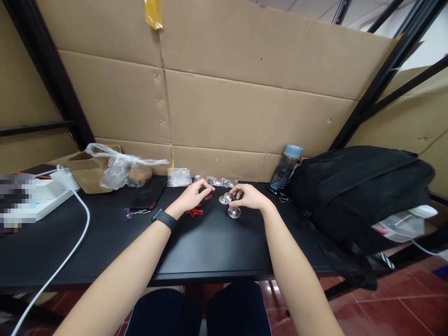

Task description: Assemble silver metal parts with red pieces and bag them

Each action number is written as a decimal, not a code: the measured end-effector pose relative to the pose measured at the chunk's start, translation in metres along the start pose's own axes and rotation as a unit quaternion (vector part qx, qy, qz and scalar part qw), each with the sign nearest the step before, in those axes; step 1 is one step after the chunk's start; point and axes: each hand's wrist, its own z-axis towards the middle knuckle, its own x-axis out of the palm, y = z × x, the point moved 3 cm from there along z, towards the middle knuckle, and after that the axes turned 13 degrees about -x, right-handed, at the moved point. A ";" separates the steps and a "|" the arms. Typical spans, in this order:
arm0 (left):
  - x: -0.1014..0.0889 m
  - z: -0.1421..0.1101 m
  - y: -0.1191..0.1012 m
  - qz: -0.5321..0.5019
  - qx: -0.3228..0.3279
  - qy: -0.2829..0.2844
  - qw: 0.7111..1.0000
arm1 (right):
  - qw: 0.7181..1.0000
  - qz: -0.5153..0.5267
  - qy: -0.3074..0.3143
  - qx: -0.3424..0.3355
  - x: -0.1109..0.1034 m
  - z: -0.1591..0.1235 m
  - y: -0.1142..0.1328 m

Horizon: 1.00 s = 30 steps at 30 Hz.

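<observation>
Over the black table, my right hand [248, 196] has its thumb and fingers closed around a clear round plastic piece [228, 198]. Another clear disc-like piece [222, 199] shows just left of it, and a third clear round piece [234, 213] lies on the table below my fingers. My left hand [193, 195], with a dark watch [164, 218] on its wrist, has thumb and index fingertips pinched together; whether anything is between them is too small to tell. Under that hand lie red looped cords [195, 212], with another red bit [209, 197] near the fingertips.
Small clear bags [219, 182] and a larger clear bag [179, 177] lie along the cardboard wall [224, 112]. To the left are a phone [149, 193], a keychain [135, 213], a tied plastic bag [122, 170] and a white cable [84, 228]. A bottle [284, 170] and black backpack [353, 191] stand right.
</observation>
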 end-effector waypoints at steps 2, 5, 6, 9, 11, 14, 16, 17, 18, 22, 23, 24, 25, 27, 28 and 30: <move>0.002 0.001 0.001 -0.031 -0.005 0.018 0.999 | 1.000 0.005 -0.010 -0.014 0.000 0.001 0.001; 0.004 0.001 0.000 -0.072 -0.007 0.044 0.996 | 0.999 0.011 -0.024 -0.029 0.000 0.001 0.005; 0.004 0.001 -0.001 -0.077 -0.009 0.046 0.996 | 0.999 0.014 -0.029 -0.032 0.000 0.001 0.006; 0.003 0.001 -0.001 -0.057 -0.015 0.033 0.998 | 0.998 0.022 -0.051 -0.038 0.000 0.003 0.011; 0.001 0.002 -0.001 -0.029 -0.016 0.019 0.999 | 0.996 0.033 -0.067 -0.041 0.001 0.004 0.014; 0.001 0.002 0.000 -0.001 -0.008 0.012 1.000 | 0.994 0.057 -0.086 -0.047 0.005 0.007 0.017; 0.001 0.003 0.000 -0.013 -0.004 0.013 1.000 | 0.991 0.067 -0.102 -0.053 0.006 0.008 0.019; 0.001 0.003 0.000 -0.027 -0.005 0.010 1.000 | 0.990 0.072 -0.110 -0.057 0.007 0.009 0.019; 0.001 0.004 0.001 -0.040 -0.007 0.005 0.999 | 0.989 0.077 -0.115 -0.061 0.009 0.010 0.019; 0.002 0.005 0.002 -0.070 -0.005 -0.030 0.997 | 0.983 0.110 -0.127 -0.071 0.016 0.013 0.020; 0.003 0.006 0.003 -0.085 0.000 -0.032 0.996 | 0.982 0.117 -0.130 -0.071 0.019 0.014 0.019; 0.004 0.006 0.003 -0.101 0.004 -0.030 0.994 | 0.981 0.124 -0.132 -0.071 0.022 0.015 0.019; 0.006 0.006 0.004 -0.115 0.008 -0.027 0.993 | 0.981 0.129 -0.131 -0.070 0.024 0.016 0.019; 0.008 0.007 0.005 -0.123 0.014 -0.025 0.992 | 0.981 0.135 -0.122 -0.071 0.029 0.017 0.018; 0.009 0.007 0.006 -0.117 0.015 -0.027 0.993 | 0.981 0.136 -0.119 -0.072 0.030 0.017 0.018; 0.010 0.007 0.007 -0.105 0.014 -0.029 0.994 | 0.981 0.138 -0.116 -0.070 0.031 0.017 0.018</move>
